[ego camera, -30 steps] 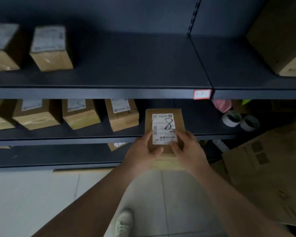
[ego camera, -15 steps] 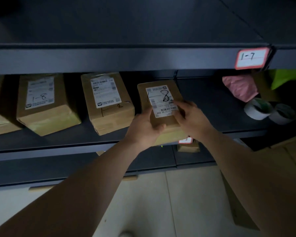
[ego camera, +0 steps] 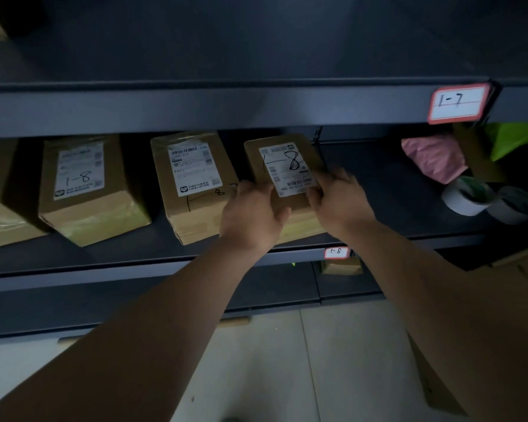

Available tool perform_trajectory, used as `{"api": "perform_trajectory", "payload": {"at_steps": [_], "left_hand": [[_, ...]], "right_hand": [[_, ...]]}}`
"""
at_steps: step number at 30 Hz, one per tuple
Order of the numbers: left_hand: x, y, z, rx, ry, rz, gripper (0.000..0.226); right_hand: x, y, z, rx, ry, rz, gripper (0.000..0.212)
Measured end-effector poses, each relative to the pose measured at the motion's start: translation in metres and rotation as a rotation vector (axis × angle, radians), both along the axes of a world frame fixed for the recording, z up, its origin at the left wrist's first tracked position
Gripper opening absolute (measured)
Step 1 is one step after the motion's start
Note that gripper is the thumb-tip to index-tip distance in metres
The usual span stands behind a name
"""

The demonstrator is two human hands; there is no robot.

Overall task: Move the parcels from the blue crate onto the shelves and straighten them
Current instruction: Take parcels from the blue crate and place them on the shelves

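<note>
A brown cardboard parcel (ego camera: pixel 282 166) with a white label marked "1-8" rests on the dark shelf (ego camera: pixel 387 190) tagged 1-8. My left hand (ego camera: pixel 250 216) grips its near left corner and my right hand (ego camera: pixel 337 194) grips its near right edge. It stands at the right end of a row of similar taped parcels: one (ego camera: pixel 195 184) just to its left, another (ego camera: pixel 86 190) further left. The blue crate is out of view.
Right of the held parcel the shelf holds a pink crumpled bag (ego camera: pixel 433 158), a green bag (ego camera: pixel 515 138) and two tape rolls (ego camera: pixel 467 196). The shelf above (ego camera: pixel 226 108) carries tag 1-7. A lower shelf holds a small box (ego camera: pixel 342 266). Flattened cardboard (ego camera: pixel 433 388) leans at right over the tiled floor.
I have come closer to the shelves. Both hands carried the parcel forward from in front of the shelf edge and set it down on the 1-8 shelf beside the row.
</note>
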State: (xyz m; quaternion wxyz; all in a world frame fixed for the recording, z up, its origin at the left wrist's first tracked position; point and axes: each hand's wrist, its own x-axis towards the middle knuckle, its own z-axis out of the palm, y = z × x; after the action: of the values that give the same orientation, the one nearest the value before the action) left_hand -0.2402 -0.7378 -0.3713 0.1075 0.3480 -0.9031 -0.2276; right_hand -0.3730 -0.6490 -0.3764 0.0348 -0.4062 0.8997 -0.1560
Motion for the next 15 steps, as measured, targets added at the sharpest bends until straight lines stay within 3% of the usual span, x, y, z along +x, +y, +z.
{"api": "perform_trajectory", "payload": {"at_steps": [6,15], "left_hand": [[0.034,0.038,0.04,-0.136,-0.076,-0.09,0.045],[0.079,0.135,0.131,-0.162,-0.023,-0.313,0.044]], "right_hand": [[0.036,0.05,0.027,-0.015,0.088,0.125,0.042],[0.099,0.179,0.122,-0.118,0.171,0.058,0.039]]}}
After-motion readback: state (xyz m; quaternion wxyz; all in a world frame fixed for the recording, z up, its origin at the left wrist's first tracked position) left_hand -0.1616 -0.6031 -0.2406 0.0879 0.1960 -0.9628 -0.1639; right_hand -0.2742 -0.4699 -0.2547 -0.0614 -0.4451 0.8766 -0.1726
